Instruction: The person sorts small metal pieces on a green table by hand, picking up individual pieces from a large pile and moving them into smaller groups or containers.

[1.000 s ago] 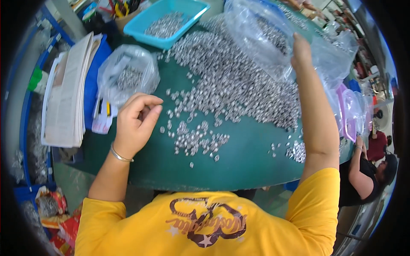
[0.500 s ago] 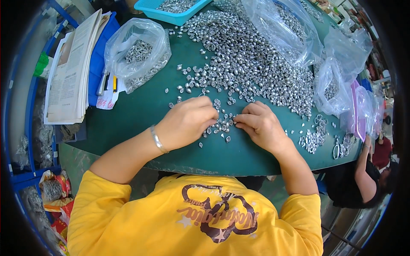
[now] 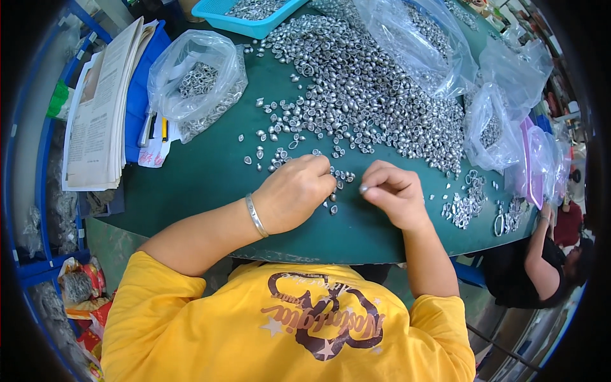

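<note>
Between the thumb and forefinger of my right hand is a small silver metal piece, lifted beside the loose group. My left hand is closed over that group of small silver cup-like pieces. Its fingertips point down among them, and whatever they pinch is hidden. Just beyond both hands spreads a large heap of similar rounded, hollow silver pieces on the green table.
A clear bag of silver rings stands at left, by papers in a blue holder. A blue basket is at the back. Plastic bags and small metal links lie right. Another person sits far right.
My left hand has shifted right and nearer to me, over the loose pieces. My right hand has drawn away to the right, and a silver piece now shows in its pinch.
</note>
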The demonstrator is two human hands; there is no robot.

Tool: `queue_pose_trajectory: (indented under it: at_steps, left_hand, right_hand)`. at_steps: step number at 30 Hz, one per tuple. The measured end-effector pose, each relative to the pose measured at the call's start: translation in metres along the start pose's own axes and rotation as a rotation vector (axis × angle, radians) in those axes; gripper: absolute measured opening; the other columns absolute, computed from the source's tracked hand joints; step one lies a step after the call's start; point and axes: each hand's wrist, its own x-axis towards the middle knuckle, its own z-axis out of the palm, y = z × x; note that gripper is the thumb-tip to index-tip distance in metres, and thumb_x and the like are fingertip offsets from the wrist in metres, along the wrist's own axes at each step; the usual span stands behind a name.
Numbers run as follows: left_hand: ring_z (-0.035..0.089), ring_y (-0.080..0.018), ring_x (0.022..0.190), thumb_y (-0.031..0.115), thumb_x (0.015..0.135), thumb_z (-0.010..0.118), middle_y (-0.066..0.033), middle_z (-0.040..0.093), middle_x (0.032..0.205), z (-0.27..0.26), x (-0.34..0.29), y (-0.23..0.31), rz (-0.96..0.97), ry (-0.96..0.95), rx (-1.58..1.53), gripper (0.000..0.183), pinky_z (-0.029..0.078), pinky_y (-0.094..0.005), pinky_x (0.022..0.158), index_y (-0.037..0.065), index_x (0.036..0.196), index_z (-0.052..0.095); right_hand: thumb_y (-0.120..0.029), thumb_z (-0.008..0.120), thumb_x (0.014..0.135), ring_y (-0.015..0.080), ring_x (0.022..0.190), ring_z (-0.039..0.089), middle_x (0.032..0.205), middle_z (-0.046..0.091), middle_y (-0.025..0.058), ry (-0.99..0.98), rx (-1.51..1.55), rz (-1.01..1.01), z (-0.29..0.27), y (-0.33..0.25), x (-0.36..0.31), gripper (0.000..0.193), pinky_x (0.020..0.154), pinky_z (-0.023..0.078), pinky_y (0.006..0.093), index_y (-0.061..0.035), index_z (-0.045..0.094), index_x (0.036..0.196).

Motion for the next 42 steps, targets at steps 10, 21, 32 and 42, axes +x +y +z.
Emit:
queue_pose_trajectory:
  at_steps: [10, 21, 32, 42]
  left_hand:
    - [0.059, -0.0230, 0.071, 0.000, 0.069, 0.064, -0.0083, 0.055, 0.079, -0.003, 0.003, -0.002, -0.090, 0.046, -0.089, 0.010, 0.049, -0.0303, 0.061, 0.003, 0.077, 0.060]
    - [0.065, -0.0225, 0.085, -0.002, 0.084, 0.051, -0.0132, 0.060, 0.099, -0.020, 0.010, -0.003, -0.824, -0.017, -1.441, 0.015, 0.053, -0.0222, 0.065, -0.007, 0.094, 0.061]
    - [0.064, -0.0240, 0.092, 0.000, 0.086, 0.053, -0.0152, 0.063, 0.096, -0.021, 0.008, -0.004, -0.841, -0.015, -1.594, 0.015, 0.054, -0.0251, 0.076, -0.007, 0.097, 0.060]
    - [0.048, -0.0075, 0.059, 0.004, 0.081, 0.054, -0.0031, 0.054, 0.071, -0.031, 0.008, -0.020, -0.747, 0.158, -1.593, 0.008, 0.037, -0.0191, 0.050, 0.000, 0.087, 0.057]
  right_hand:
    - [-0.009, 0.067, 0.075, 0.0203, 0.055, 0.054, 0.067, 0.055, 0.0066, 0.124, -0.824, -0.121, 0.023, -0.001, 0.007, 0.008, 0.050, 0.044, 0.0298, -0.0054, 0.064, 0.080]
    - [-0.004, 0.068, 0.073, 0.0155, 0.054, 0.049, 0.064, 0.052, 0.0047, 0.050, -0.570, -0.084, 0.018, -0.006, 0.006, 0.010, 0.049, 0.039, 0.0274, -0.0050, 0.066, 0.083]
    - [-0.001, 0.058, 0.080, 0.0065, 0.053, 0.043, 0.067, 0.054, 0.0041, 0.020, 0.604, 0.141, -0.002, 0.003, 0.004, 0.009, 0.044, 0.030, 0.0187, 0.0027, 0.059, 0.088]
    - [0.000, 0.063, 0.070, 0.0255, 0.062, 0.055, 0.067, 0.051, 0.0073, -0.058, -0.873, -0.271, 0.020, -0.006, 0.011, 0.020, 0.054, 0.044, 0.0327, -0.0092, 0.066, 0.088]
